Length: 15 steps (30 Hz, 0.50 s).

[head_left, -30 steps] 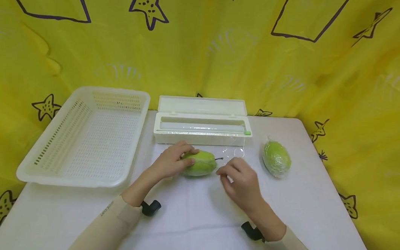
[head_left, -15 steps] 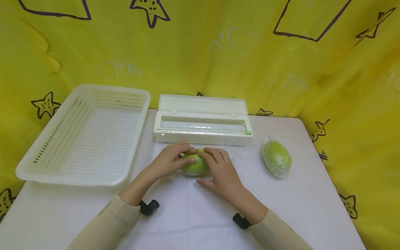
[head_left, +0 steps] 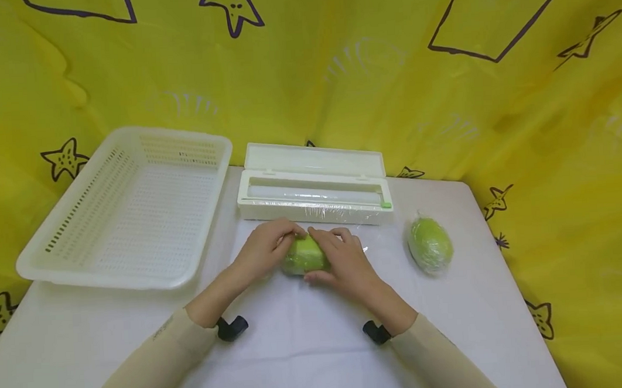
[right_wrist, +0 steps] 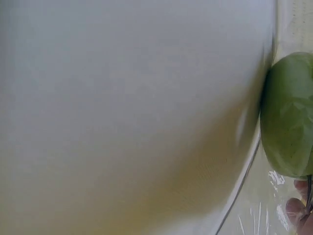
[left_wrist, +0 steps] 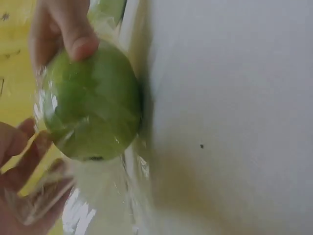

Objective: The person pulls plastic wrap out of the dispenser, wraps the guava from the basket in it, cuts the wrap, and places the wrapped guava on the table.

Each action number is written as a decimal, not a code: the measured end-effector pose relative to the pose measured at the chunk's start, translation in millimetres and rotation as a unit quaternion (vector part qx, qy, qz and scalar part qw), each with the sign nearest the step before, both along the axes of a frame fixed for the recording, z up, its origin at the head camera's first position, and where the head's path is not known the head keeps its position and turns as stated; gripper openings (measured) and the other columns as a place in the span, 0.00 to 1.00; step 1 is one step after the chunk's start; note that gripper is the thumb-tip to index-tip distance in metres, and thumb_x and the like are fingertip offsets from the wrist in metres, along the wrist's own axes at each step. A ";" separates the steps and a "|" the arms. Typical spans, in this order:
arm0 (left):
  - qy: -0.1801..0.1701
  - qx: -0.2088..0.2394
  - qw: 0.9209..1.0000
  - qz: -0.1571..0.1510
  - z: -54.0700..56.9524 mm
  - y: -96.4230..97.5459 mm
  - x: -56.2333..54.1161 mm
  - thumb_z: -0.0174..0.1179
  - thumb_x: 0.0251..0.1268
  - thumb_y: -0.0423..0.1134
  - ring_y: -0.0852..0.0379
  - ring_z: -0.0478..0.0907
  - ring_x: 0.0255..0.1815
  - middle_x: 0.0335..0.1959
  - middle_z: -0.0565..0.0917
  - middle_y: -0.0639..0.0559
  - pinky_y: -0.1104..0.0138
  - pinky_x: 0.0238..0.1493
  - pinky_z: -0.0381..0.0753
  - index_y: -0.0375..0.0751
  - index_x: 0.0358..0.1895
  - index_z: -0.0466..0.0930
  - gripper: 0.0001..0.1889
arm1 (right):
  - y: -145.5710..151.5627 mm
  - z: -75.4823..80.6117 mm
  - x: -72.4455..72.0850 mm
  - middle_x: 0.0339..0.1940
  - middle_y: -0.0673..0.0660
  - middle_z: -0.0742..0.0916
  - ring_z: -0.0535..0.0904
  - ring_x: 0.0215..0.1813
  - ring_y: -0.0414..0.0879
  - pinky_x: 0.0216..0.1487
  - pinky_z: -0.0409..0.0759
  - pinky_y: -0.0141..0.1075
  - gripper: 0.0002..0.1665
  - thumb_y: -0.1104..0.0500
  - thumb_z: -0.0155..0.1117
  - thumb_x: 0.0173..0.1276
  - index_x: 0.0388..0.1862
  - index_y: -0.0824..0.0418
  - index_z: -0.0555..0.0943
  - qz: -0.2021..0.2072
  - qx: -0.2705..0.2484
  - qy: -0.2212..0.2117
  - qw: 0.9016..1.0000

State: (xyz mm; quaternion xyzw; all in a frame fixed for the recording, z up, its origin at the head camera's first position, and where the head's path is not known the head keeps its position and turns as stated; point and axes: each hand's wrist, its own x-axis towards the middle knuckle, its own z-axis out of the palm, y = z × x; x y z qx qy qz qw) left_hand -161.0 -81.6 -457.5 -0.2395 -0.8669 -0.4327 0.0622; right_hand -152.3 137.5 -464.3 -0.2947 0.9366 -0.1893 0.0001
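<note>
A green oval fruit (head_left: 301,256) with a thin dark stem lies on the table between my hands, wrapped partly in clear plastic wrap (left_wrist: 93,196). My right hand (head_left: 348,262) grips its stem end; its thumb presses the skin in the left wrist view. Fingertips of that hand show beside the stem in the right wrist view. At the other end, my left hand (head_left: 266,246) has curled fingers at the wrap, and film stretches from fruit to hand in the left wrist view. Part of the fruit is hidden under my hands.
Behind the fruit stands an open white wrap dispenser (head_left: 317,208) holding a roll of film. A second green fruit (head_left: 431,246), wrapped in film, lies at right. To the left is a white perforated basket (head_left: 154,225). A yellow curtain (head_left: 304,65) hangs behind the white table (head_left: 297,335).
My right hand came from beside the stem onto the fruit's right end and stays there. The left thumb has lifted off the fruit's face towards its top edge, beside the left fingers.
</note>
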 end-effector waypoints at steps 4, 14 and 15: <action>0.201 -0.064 0.977 -0.005 7.7 2.0 21.1 0.62 0.63 0.33 0.54 0.79 0.42 0.41 0.83 0.54 0.63 0.42 0.82 0.46 0.43 0.84 0.07 | -0.1 2.1 -4.4 0.65 0.53 0.80 0.69 0.61 0.53 0.57 0.69 0.49 0.54 0.36 0.77 0.51 0.74 0.54 0.68 0.004 -0.002 -0.012 1.000; 0.230 -0.247 0.941 -0.031 -7.7 -1.3 47.6 0.77 0.48 0.46 0.48 0.74 0.56 0.60 0.75 0.47 0.62 0.52 0.82 0.45 0.63 0.75 0.36 | 5.5 10.3 -21.2 0.58 0.54 0.82 0.75 0.58 0.49 0.55 0.76 0.44 0.53 0.39 0.83 0.44 0.68 0.57 0.75 0.018 -0.053 -0.052 0.997; 0.225 -0.255 0.940 -0.031 -9.0 -1.3 47.1 0.78 0.47 0.47 0.46 0.73 0.59 0.62 0.74 0.46 0.61 0.56 0.81 0.44 0.66 0.74 0.39 | 5.2 11.1 -22.9 0.58 0.53 0.82 0.76 0.58 0.49 0.56 0.76 0.44 0.53 0.39 0.83 0.43 0.67 0.57 0.75 0.015 -0.061 -0.062 0.996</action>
